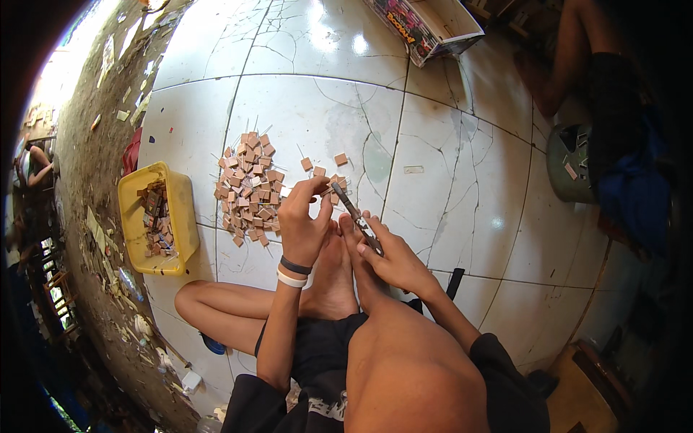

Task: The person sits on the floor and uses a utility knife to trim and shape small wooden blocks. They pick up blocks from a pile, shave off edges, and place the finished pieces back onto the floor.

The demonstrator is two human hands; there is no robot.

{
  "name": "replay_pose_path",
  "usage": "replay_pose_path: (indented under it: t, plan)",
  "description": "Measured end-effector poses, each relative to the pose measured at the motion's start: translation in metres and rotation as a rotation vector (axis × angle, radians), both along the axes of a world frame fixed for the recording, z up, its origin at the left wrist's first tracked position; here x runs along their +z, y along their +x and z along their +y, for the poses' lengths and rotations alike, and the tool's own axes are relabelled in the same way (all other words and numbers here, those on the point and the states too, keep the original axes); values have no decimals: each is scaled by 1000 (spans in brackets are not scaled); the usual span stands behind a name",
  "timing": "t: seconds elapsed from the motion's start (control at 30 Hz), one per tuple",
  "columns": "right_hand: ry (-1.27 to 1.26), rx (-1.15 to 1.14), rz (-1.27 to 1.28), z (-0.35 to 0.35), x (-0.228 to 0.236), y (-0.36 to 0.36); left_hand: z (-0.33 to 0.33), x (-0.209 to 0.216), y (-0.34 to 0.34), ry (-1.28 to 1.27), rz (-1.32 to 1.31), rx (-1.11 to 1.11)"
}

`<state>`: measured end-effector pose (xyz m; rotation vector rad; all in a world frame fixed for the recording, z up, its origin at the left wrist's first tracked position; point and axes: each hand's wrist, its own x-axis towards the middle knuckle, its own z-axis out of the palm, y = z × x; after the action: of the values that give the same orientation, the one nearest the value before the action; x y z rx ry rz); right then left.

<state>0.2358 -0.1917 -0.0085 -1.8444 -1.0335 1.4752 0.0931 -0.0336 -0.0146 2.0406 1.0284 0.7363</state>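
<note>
Pliers (349, 204) grasped by the right hand (395, 261) slant toward the curled left hand (302, 222), its hold unclear.

White tiled floor (462, 209) around me, cracked in many places, dark seams (325, 79) between, bright glare (317, 29) at its far side, brown ground (79, 180) strewn with scraps (123, 115) on my left, strong daylight (76, 76) far left.

One head-worn fisheye looks steeply down over the lap (317, 346) at left hand (303, 216) and right hand (395, 258), fairly close, floor (469, 187) beyond.
</note>
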Motion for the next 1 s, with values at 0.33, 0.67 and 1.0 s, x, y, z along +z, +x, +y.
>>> replay_pose_path:
  t: [0.33, 0.67, 1.0]
  plan:
    - [30, -67, 10, -3, -1, -5, -1, -1, -6, -41, -20, 56]
    - [-87, 3, 102, 7, 16, 3, -1, 2, -4, -13, -4, 40]
    - [46, -45, -16, 3, 6, -6, 0, 1, -2, 1, -22, 35]
